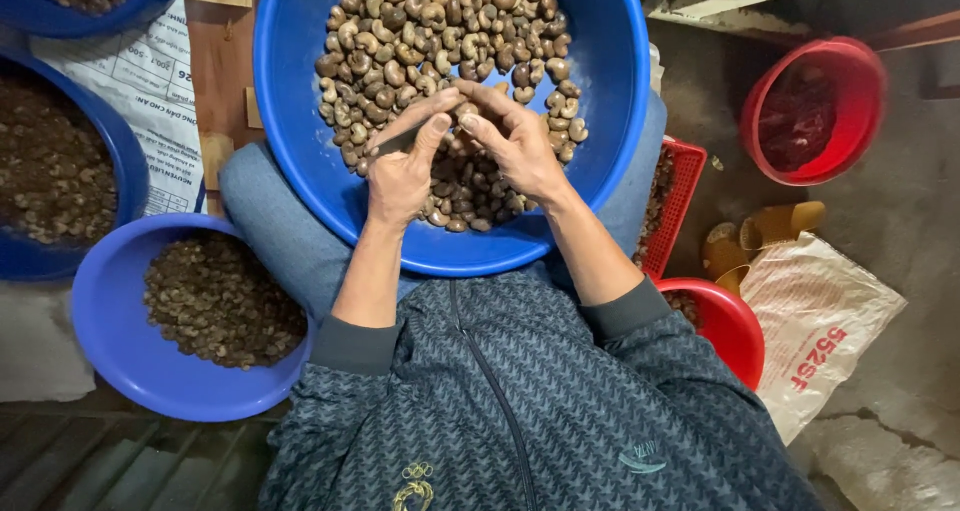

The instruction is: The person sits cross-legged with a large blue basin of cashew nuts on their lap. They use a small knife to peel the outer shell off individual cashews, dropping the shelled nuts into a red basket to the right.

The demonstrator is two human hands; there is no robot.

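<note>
Cashew nuts point(440, 31), brown and curved, fill the big blue basin point(610, 81) resting on the person's lap at the twelve o'clock side of the picture. At nine o'clock a second blue basin point(125, 171) holds darker bits, with a smaller blue bowl point(110, 341) of brown pieces at eight o'clock. Between them lies a white printed sack point(150, 81), flat and rectangular, with dark lettering. At four o'clock a cream plastic bag point(815, 331) with red print lies crumpled on the floor. A red bowl point(860, 81) sits at two o'clock, a red basket point(685, 171) at three. Above the nuts, the left hand point(400, 176) is closed around a thin dark tool point(395, 143), and the right hand point(515, 141) pinches a single nut point(466, 112) between narrow fingertips, both hands touching at the centre.
</note>
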